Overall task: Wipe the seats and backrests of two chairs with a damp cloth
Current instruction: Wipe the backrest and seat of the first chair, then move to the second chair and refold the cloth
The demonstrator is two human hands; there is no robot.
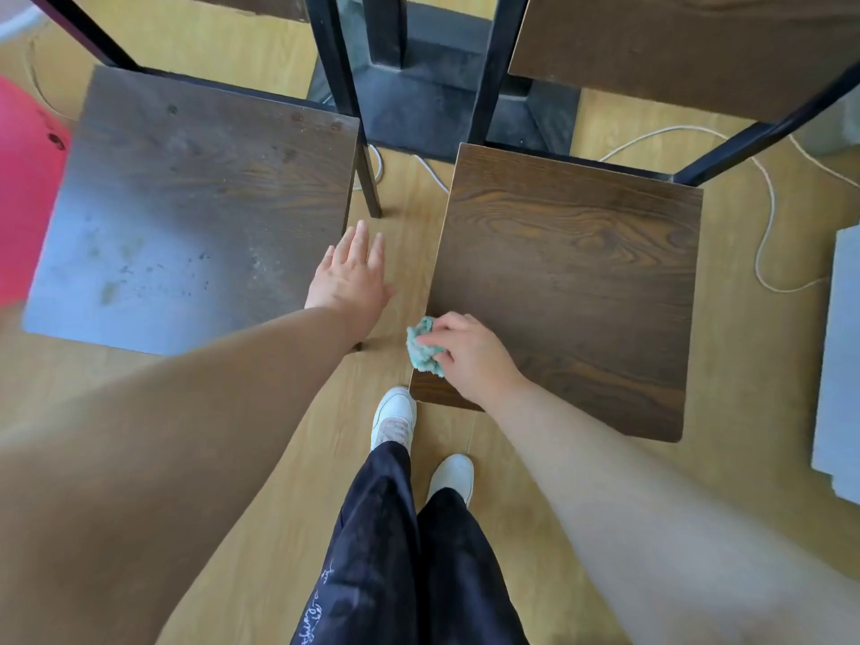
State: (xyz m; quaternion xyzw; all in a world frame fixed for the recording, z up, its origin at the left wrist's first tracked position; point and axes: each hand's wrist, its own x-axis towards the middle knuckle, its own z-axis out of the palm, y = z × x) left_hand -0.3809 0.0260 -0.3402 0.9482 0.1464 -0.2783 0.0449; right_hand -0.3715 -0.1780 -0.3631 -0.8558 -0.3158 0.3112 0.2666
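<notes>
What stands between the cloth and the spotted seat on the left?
Only the person's own left hand, open at the left seat's right edge. The right hand grips the cloth at the right seat's left edge; nothing else visible lies between.

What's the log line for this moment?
right hand: grips cloth on right chair seat | left hand: open beside left chair seat | that seat: stained

Both arms extend forward and downward, forearms bare. Left hand (351, 277): palm down, fingers straight and slightly spread. Right hand (467, 353): knuckles up, fingers curled, gripping a crumpled teal cloth (421, 351).
</notes>
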